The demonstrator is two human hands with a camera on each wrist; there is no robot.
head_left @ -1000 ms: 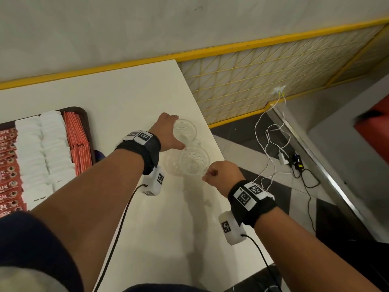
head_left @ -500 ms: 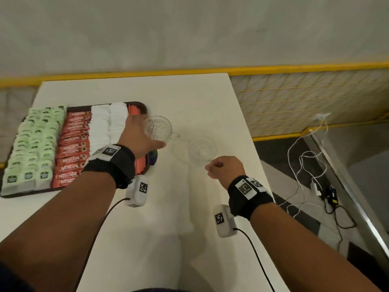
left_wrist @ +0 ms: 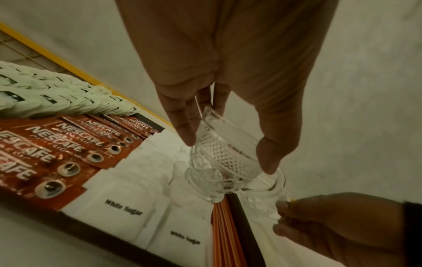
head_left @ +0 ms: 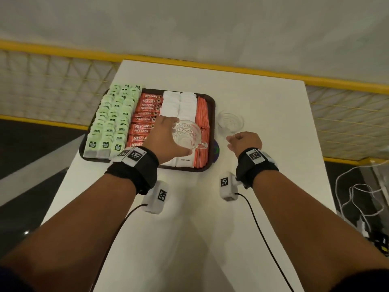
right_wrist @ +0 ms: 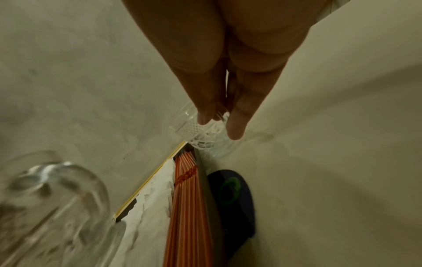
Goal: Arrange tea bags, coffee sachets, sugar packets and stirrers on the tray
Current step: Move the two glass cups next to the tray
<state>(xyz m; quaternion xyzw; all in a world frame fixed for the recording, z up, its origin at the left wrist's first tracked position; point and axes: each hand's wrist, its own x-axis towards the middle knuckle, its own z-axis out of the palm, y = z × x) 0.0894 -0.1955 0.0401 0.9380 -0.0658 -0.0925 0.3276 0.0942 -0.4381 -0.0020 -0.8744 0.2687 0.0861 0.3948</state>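
A dark tray (head_left: 212, 114) on the white table holds rows of green tea bags (head_left: 113, 119), red Nescafe coffee sachets (head_left: 145, 114), white sugar packets (head_left: 179, 104) and orange stirrers (head_left: 202, 123). My left hand (head_left: 168, 138) grips a cut-glass cup (head_left: 186, 133) by its rim, above the sugar and stirrers; in the left wrist view the cup (left_wrist: 219, 153) hangs between fingers and thumb. My right hand (head_left: 244, 142) pinches the handle of a second glass cup (head_left: 230, 122) just right of the tray; the right wrist view shows this cup (right_wrist: 200, 131) at my fingertips.
A dark blue round object (head_left: 215, 150) lies half under the tray's right edge, also visible as a blue disc (right_wrist: 233, 198). The table's right edge (head_left: 315, 144) drops to a floor with white cables (head_left: 357, 197). A yellow-framed mesh panel (head_left: 52, 87) runs behind the table.
Both hands carried their glass cups leftward from the table's right edge. The left cup now hangs over the tray's right side; the right cup is beside the tray.
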